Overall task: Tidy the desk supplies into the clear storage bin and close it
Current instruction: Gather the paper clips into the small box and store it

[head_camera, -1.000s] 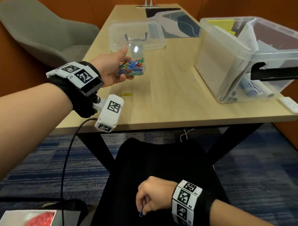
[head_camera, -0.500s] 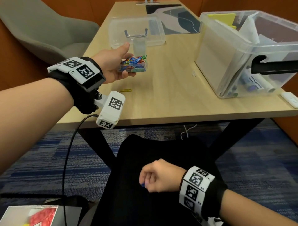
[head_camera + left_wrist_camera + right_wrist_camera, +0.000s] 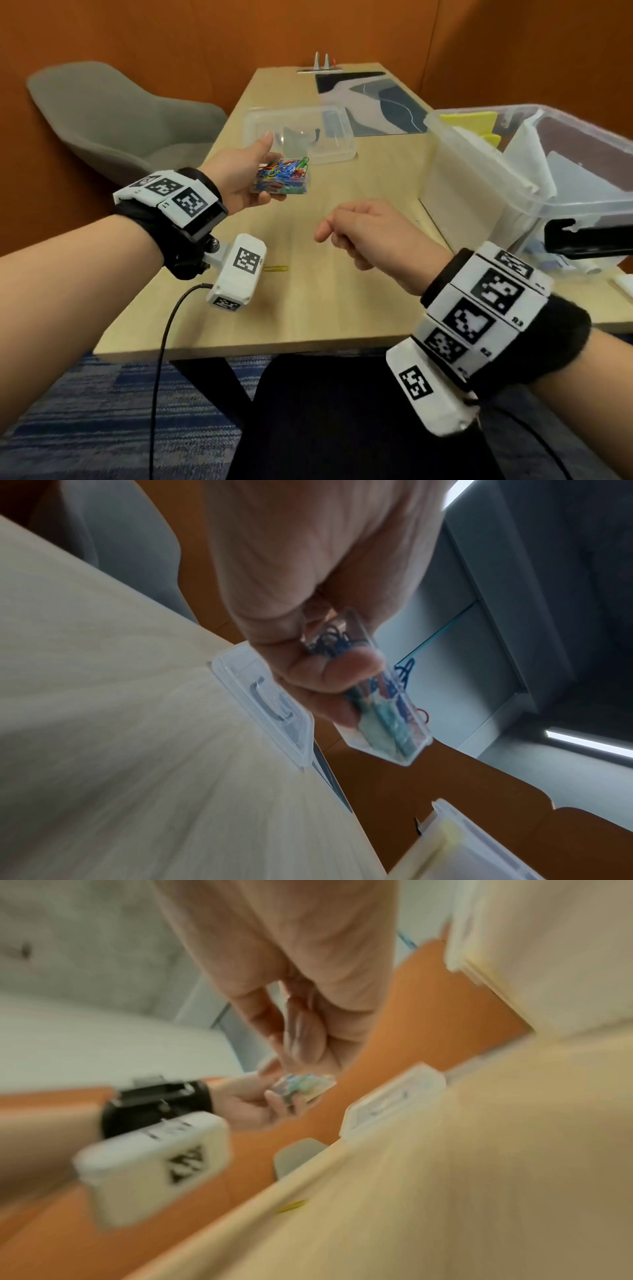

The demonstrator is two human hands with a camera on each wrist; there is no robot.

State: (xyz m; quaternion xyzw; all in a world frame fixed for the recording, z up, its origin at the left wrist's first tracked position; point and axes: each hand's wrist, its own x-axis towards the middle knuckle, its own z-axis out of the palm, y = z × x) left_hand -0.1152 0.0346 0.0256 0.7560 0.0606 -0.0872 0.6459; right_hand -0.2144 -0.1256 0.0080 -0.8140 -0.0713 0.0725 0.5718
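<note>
The left hand (image 3: 239,178) has its fingers (image 3: 329,669) curled under a small clear box of paper clips (image 3: 282,180), thumb up along its far-left edge, so the open top stays level and nothing spills — a cradling hold, apparently meant to present the box to the other hand. The right hand (image 3: 363,236) hangs above the desk (image 3: 342,301), near and to the right of the box and well apart from it, its fingers (image 3: 301,1039) folded in against the palm with the thumb tip drawn toward them; whether they pinch something small cannot be told, since the wrist view is blurred and the head view shows only the back of the hand. The box is a shallow transparent tray heaped with wire clips in blue, red, green and yellow, some poking above the rim. One yellow paper clip (image 3: 275,268) lies loose on the wood at the near left, just beyond the left wrist camera, probably still to be gathered. Farther off, past the box, lies the clear lid (image 3: 335,137), handle showing, set aside so the bin stays open. The clear storage bin (image 3: 479,192) stands at the right edge — uncovered, already holding yellow pads and white sheets, a black latch hanging on its near side.
</note>
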